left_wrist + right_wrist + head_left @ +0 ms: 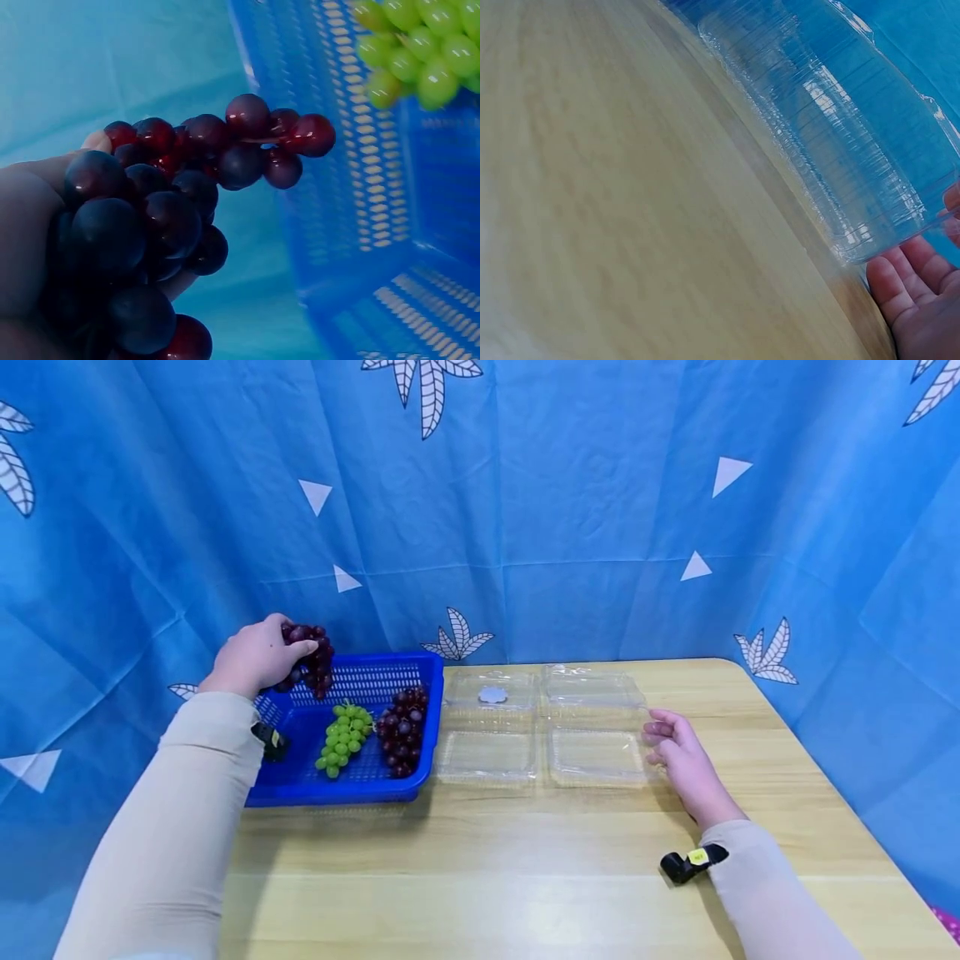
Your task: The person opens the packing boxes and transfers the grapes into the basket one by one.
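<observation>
My left hand (255, 656) grips a bunch of dark red grapes (318, 664), held up over the back left corner of a blue basket (429, 718). In the left wrist view these grapes (172, 217) hang beside the basket wall. Inside the basket lie a green bunch (345, 739) and another dark red bunch (402, 731). My right hand (678, 760) is at the right side of the front right clear plastic box (596, 756). In the right wrist view its fingertips (889, 281) touch the box's lower edge, with more fingertips at the rim.
Behind and to the left of that box are more clear plastic containers (487, 756), in two rows beside the basket. A pale label (492, 695) shows among the back ones. Everything stands on a wooden table (525, 868) against a blue patterned curtain (570, 510).
</observation>
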{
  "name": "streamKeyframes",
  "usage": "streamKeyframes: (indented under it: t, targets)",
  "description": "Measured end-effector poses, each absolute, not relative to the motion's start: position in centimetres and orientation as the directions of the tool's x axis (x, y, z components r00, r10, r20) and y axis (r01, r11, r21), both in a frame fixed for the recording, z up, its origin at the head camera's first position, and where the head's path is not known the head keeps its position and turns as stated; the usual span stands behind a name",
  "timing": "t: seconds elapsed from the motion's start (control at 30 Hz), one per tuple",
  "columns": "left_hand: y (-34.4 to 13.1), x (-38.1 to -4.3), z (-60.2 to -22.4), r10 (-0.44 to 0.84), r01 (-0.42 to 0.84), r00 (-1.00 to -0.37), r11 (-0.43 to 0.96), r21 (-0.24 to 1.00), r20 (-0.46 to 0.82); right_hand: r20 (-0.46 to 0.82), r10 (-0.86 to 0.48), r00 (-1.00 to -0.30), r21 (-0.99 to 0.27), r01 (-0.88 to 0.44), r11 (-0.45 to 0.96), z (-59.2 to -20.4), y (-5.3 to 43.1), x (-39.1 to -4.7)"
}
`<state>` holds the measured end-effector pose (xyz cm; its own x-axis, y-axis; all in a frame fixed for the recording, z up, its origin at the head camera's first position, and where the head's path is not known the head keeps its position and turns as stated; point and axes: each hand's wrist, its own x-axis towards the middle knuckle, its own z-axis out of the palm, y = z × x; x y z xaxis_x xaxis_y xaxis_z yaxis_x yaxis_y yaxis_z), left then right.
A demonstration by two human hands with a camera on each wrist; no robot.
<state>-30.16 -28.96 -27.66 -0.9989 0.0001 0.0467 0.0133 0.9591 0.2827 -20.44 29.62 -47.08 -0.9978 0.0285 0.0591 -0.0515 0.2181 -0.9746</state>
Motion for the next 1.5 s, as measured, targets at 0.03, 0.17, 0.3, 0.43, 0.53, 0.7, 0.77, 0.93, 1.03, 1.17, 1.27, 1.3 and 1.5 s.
streamKeyframes:
  t: [0.03,0.17,0.3,0.43,0.53,0.7,0.77,0.93,1.03,1.17,1.27,1.3,1.5]
  targets:
    - [-29.3,-30.4,-27.9,-0.004,0.003,-1.000,0.959,0.284,0.025,0.060,0.029,-0.998,-0.974,-0.052,0.218,-47.1,29.7,-20.4]
    - [-30.6,-31.6,-29.1,-0.001,-0.027,-0.996,0.961,0.274,-0.093,0.068,0.028,-0.997,-0.976,-0.061,0.207,-47.1,29.7,-20.5]
    - [-32.5,-32.3,-31.0,0.110,0.053,-0.971,0.965,0.255,-0.214,0.078,0.023,-0.997,-0.978,-0.072,0.195,-47.3,29.5,-20.4]
    - [-34.2,-32.0,-32.7,0.181,0.100,-0.940,0.957,0.273,-0.288,0.081,0.015,-0.997,-0.978,-0.076,0.196,-47.4,29.2,-20.3]
    - [-35.0,-31.7,-33.5,0.149,0.059,-0.930,0.963,0.265,-0.335,0.078,0.012,-0.997,-0.977,-0.074,0.200,-47.3,29.1,-20.2]
    - [-35.6,-31.3,-34.3,0.098,-0.034,-0.879,0.963,0.267,-0.467,0.079,0.010,-0.997,-0.974,-0.075,0.215,-46.9,29.3,-20.1]
    - [-35.6,-31.1,-34.5,0.079,-0.085,-0.852,0.955,0.286,-0.518,0.081,0.009,-0.997,-0.973,-0.077,0.219,-46.8,29.5,-20.2]
    - [-35.4,-30.8,-34.6,0.028,-0.174,-0.831,0.935,0.308,-0.556,0.081,0.008,-0.997,-0.971,-0.077,0.227,-46.9,29.8,-20.4]
    - [-35.1,-30.7,-34.2,0.017,-0.158,-0.852,0.945,0.288,-0.524,0.082,0.011,-0.997,-0.971,-0.077,0.228,-47.1,29.7,-20.5]
    - [-34.8,-30.4,-33.3,0.019,-0.113,-0.879,0.962,0.248,-0.476,0.081,0.009,-0.997,-0.973,-0.077,0.218,-47.3,29.4,-20.7]
    - [-34.5,-30.0,-32.9,0.050,-0.062,-0.892,0.971,0.231,-0.449,0.080,0.010,-0.997,-0.974,-0.076,0.215,-47.3,29.3,-20.9]
    - [-34.3,-29.8,-32.8,0.064,-0.042,-0.897,0.973,0.229,-0.437,0.082,0.013,-0.997,-0.974,-0.077,0.215,-47.3,29.2,-21.0]
    - [-31.8,-29.3,-31.8,0.125,0.050,-0.934,0.973,0.224,-0.335,0.099,0.040,-0.994,-0.973,-0.088,0.211,-47.5,29.3,-21.5]
